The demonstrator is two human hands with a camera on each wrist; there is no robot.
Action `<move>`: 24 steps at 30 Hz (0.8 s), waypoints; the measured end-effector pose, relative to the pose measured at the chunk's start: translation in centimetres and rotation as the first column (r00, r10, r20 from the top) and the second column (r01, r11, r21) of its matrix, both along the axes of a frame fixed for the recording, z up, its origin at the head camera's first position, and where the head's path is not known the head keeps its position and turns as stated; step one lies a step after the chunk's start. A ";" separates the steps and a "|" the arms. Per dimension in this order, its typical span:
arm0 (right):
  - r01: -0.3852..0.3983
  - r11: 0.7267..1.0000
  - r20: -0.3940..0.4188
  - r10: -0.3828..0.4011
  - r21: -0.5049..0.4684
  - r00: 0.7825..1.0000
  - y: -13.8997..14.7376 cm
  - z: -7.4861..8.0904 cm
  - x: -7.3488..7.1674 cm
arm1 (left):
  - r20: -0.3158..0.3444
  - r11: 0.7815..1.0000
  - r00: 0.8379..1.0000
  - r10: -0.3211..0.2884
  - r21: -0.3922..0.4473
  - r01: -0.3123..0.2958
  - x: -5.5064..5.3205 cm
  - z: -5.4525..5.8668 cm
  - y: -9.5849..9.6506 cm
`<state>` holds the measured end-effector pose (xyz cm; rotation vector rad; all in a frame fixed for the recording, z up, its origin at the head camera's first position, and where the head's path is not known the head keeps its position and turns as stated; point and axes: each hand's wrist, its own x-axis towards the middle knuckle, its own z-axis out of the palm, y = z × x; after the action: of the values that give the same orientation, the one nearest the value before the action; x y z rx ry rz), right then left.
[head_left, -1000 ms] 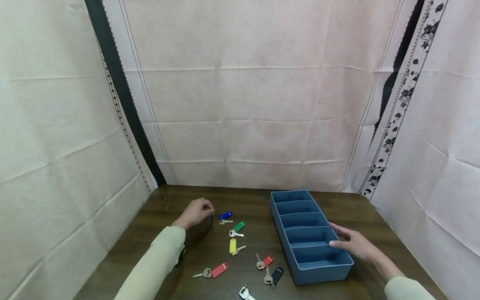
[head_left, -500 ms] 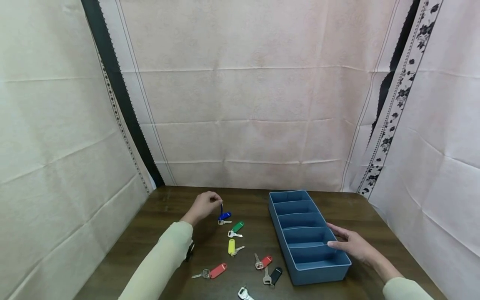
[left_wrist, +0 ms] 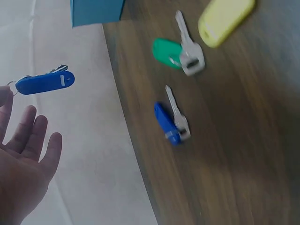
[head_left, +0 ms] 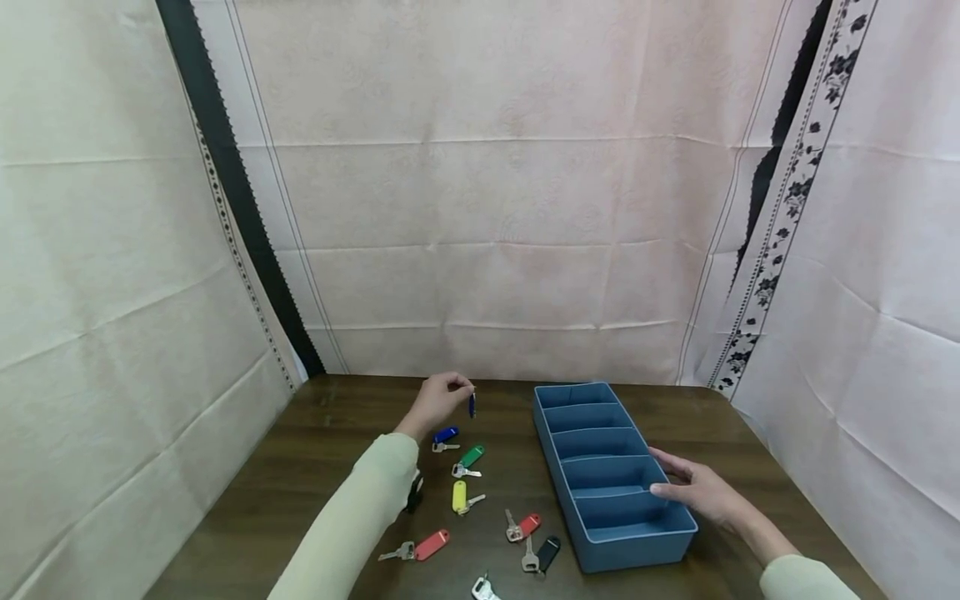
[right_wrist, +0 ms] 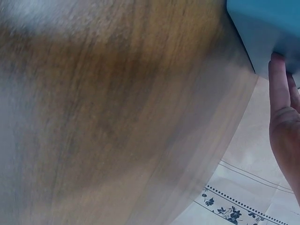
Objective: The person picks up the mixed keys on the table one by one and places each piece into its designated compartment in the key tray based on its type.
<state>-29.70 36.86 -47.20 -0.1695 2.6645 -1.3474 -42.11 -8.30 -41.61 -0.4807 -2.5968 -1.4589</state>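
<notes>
My left hand, raised above the far part of the table, pinches a blue key tag by its metal ring. The tag hangs clear of the table; its key is mostly hidden behind it. My right hand rests on the right side of a blue divided box, thumb on the rim, straight fingers against the outer wall. Below my left hand lies another blue-tagged key, then a green-tagged key and a yellow-tagged key. No items show in the box's compartments.
Nearer the front lie two red-tagged keys, one left and one right. Beside the box is a black-tagged key. A further key is cut off at the bottom edge. Pale cloth hangs around the brown table.
My left hand has moved right and away from me, lifting the blue key tag past the blue-tagged key on the table. My right hand has stayed on the box.
</notes>
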 end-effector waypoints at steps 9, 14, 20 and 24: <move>0.005 1.000 0.003 -0.005 -0.014 1.000 0.0 0.0 0.0 | -0.017 0.997 0.999 -0.049 0.053 0.050 -0.9 0.5 3.6; 0.007 1.000 0.005 -0.007 -0.021 1.000 0.1 -0.1 0.0 | -0.014 0.995 0.997 -0.075 0.061 0.076 -1.5 0.8 5.7; 0.004 0.999 0.009 -0.003 -0.040 1.000 0.2 -0.3 -0.1 | -0.003 0.993 0.996 -0.090 0.070 0.090 -2.2 1.1 8.3; -0.006 0.999 -0.006 0.005 -0.046 1.000 0.3 -0.4 -0.2 | -0.015 0.990 0.995 -0.102 0.093 0.103 -2.8 1.2 10.0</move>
<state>-29.86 37.12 -47.62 -0.1864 2.6374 -1.4099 -44.92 1.73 -40.38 -0.6158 -2.5168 -1.5968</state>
